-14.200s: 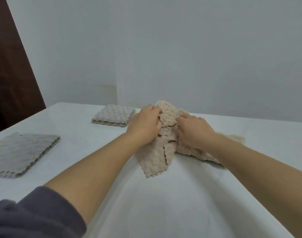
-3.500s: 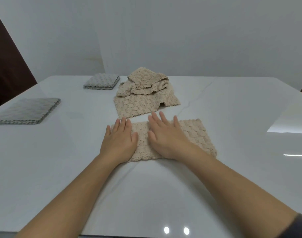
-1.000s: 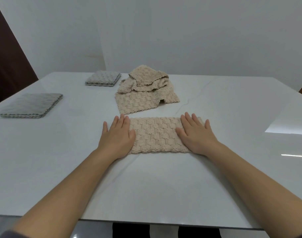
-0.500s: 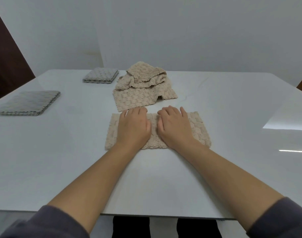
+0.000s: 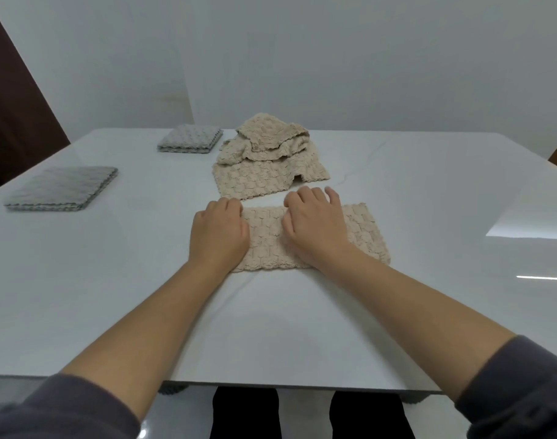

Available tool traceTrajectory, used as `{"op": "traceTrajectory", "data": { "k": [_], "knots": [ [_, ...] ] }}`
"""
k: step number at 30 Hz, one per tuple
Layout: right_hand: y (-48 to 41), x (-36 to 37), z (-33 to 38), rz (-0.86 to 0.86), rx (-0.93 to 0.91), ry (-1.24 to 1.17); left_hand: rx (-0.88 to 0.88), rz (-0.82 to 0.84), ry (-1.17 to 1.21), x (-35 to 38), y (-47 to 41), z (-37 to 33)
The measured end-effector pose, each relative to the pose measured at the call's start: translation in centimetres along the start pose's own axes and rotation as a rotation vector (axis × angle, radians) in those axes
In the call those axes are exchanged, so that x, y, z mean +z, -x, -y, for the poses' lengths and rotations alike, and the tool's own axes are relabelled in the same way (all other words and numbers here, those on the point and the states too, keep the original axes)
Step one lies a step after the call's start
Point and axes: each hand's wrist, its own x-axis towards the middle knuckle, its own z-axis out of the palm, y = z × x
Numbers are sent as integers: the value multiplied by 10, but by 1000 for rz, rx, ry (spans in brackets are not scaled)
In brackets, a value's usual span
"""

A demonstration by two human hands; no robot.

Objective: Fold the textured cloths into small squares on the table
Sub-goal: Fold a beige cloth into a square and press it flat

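Table (image 5: 429,191): white, glossy, hard; slick under cloth.
Beige pile (image 5: 264,160): unfolded cloths, far centre, crumpled, scalloped edges.
Beige strip (image 5: 362,229): near centre, just before pile. Waffle-knit, soft, light, limp, prob. slides on the gloss. Take by end corners & pin the middle.
Grey squares: near one (image 5: 61,188) at left, far one (image 5: 190,142) beside pile; flat, layered.
L hand (image 5: 218,237): fingers curled on strip's left end, looks like a grip.
R hand (image 5: 317,231): palm down mid-strip, fingers bent over far edge; pinch or press, can't tell.
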Motion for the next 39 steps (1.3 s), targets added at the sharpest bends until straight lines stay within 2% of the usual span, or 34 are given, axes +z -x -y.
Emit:
{"op": "traceTrajectory", "data": {
  "k": [5,12,16,21,29,34,37,39],
  "knots": [
    [1,16,38,-48,22,-3,-35,3,-2,3,1,2],
    [3,14,17,-132,54,18,-53,22,12,3,0,1],
    [6,7,-4,-110,61,20,-55,25,22,2,0,-1],
    [15,7,-37,-98,162,36,-59,27,25,3,1,0],
    [22,-3,-68,-101,215,-70,-67,28,27,4,0,1],
    [24,0,-71,-19,239,-70,-44,8,-36,1,-2,-1],
    [24,1,-69,-9,230,-68,-1,-80,-44,-5,-4,-18],
    [23,0,-70,3,239,-69,47,-82,8,-7,-7,-46]
  ]
}}
